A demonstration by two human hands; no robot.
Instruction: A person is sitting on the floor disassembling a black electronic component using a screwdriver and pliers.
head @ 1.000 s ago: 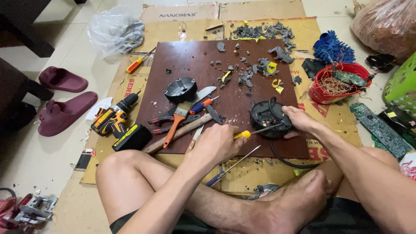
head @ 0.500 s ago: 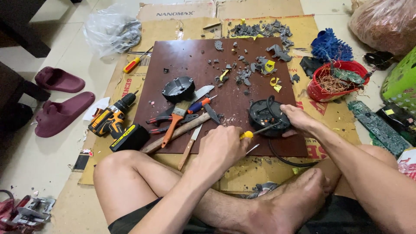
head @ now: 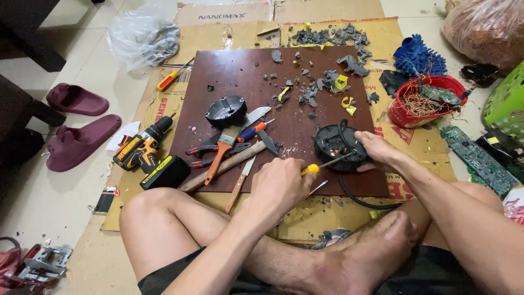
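On one brown board, two hands grip one yellow-handled screwdriver and one black housing.

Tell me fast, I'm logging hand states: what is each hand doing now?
Left hand: closed around a yellow-handled screwdriver.
Right hand: holding the round black device on the brown board.

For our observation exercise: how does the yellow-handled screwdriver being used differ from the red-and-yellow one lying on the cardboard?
The yellow-handled screwdriver is gripped in the left hand, tip at the round black part; the red-and-yellow screwdriver lies untouched. The first works over the brown board, the second beside it. Both have slim metal shafts.
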